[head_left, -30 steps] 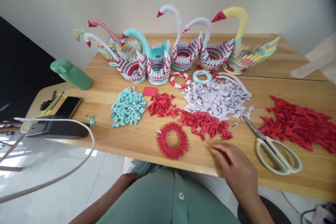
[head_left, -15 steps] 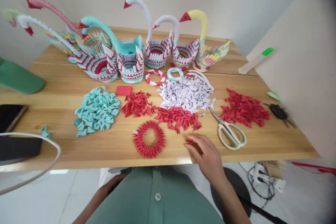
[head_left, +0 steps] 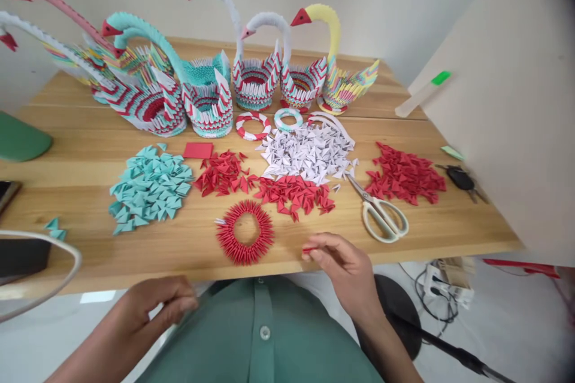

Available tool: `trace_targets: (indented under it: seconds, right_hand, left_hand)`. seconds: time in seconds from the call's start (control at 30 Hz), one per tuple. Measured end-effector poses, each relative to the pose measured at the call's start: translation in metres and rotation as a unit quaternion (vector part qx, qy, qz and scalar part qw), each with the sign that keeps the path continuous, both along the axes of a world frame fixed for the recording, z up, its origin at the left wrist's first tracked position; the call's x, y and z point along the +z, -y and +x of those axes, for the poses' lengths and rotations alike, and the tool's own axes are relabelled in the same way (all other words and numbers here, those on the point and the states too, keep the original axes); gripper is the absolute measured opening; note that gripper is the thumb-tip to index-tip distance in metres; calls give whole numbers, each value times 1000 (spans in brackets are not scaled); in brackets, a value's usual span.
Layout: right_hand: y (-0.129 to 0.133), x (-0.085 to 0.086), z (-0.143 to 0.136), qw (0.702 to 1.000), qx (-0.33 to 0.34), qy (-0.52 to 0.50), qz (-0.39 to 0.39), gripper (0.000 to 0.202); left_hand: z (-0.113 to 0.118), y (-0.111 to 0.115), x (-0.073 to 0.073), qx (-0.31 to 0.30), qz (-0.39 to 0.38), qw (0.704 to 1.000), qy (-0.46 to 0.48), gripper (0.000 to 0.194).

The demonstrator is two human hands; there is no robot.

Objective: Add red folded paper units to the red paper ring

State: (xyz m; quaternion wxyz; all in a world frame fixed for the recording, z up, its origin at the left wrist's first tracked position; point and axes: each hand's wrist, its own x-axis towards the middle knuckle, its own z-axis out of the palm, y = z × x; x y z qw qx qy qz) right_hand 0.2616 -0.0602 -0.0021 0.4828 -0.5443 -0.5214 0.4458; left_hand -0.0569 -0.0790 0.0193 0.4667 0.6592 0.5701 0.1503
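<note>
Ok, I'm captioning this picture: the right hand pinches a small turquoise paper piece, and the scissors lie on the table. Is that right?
Not quite: the paper piece pinched in the right hand is red, as the head view shows. The scissors do lie on the table.

Between my right fingers, most of the small red folded-paper piece is hidden. My left hand is slightly blurred; I cannot tell whether it holds anything. The left edge cuts off the smooth green bottle, the flat black phone, the dark box and the white-necked paper swan's neck bend.
</note>
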Motion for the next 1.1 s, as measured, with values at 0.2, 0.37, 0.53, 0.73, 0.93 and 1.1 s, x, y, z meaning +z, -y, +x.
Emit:
trace_targets:
  seconds: [0.2,0.37,0.53,0.73,0.93,1.1]
  right_hand:
    - [7,15,-12,993,24,88,70,11]
    - [15,23,-13,962,58,212,161,16]
    - [17,21,-14,957,54,242,152,14]
    - [15,18,-16,953,56,242,174,12]
    - [26,19,-16,931,131,278,195,11]
    - [35,17,-16,922,206,289,152,12]
  left_hand:
    - [83,-28,20,-71,99,983,138,20]
    - [114,-41,1,-75,142,973,166,15]
    - [112,-44,1,-104,220,957,161,20]
    - [108,-44,3,-142,267,939,161,22]
    - [98,-35,-1,-164,247,936,188,18]
    - [89,-23,1,-227,224,937,144,27]
